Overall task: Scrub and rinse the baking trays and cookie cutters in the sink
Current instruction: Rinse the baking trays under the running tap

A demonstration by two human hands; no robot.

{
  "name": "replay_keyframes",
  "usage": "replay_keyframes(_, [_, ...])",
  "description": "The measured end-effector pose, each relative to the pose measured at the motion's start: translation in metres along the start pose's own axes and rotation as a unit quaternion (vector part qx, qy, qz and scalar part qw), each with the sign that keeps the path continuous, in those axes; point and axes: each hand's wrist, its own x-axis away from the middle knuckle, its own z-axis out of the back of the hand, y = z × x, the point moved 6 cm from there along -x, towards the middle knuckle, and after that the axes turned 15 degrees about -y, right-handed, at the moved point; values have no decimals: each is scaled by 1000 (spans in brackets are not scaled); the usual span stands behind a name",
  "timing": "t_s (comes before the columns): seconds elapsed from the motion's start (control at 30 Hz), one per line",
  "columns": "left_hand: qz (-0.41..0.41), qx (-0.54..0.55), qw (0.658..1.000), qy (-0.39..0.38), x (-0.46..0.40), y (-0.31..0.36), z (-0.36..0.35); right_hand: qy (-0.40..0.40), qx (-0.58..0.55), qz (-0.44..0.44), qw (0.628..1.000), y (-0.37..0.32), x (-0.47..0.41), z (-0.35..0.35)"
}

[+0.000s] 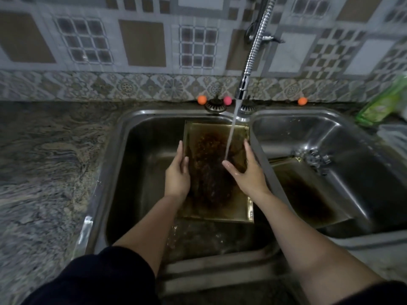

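Observation:
A rectangular metal baking tray [215,133] with dark burnt residue is held tilted in the left basin of the steel sink [132,150]. My left hand [177,172] grips its left edge, thumb over the rim. My right hand [246,170] grips the right edge, with the thumb lying on the dirty inner face. Water from the faucet [242,89] streams onto the tray near my right thumb. A second stained tray [308,194] lies in the right basin, with metal cookie cutters [315,160] behind it.
Granite counter [44,172] lies left of the sink. A green packet [383,102] stands at the right edge. Small orange and pink balls [202,99] and two drain strainers [215,105] sit along the back ledge under the tiled wall.

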Motion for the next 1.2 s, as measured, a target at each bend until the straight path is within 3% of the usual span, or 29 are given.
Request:
replay_keyframes(0.1, [-79,-50,995,31,5,25,2,-61,57,-88,993,0,-10,-12])
replay_keyframes(0.17, [-120,-110,986,47,12,37,-1,-86,34,-98,991,-13,-19,-18])
replay_keyframes(0.3, [-184,-259,945,72,27,54,-14,-81,-154,-56,983,-59,-30,-17])
replay_keyframes(0.47, [-236,-369,899,-14,35,58,-44,-21,-343,-51,938,-65,-54,-5])
replay_keyframes(0.57, [-224,-304,923,-73,37,63,-57,-12,-397,-29,917,-53,-57,-1])
replay_keyframes(0.67, [-184,-153,962,-135,18,72,-78,-22,-351,24,936,-77,-21,7])
replay_keyframes(0.77, [-107,-63,983,-135,-18,86,-93,-46,-314,65,946,-73,-12,7])
replay_keyframes(0.93, [-113,-90,979,-140,-61,92,-90,-36,-347,142,926,-79,-1,18])
replay_keyframes(1.07, [-1,-109,984,-143,-72,49,-78,-10,-335,184,924,-86,5,37])
replay_keyframes(1.2, [94,-45,979,-177,-41,-5,-78,44,-323,175,929,-90,-3,55])
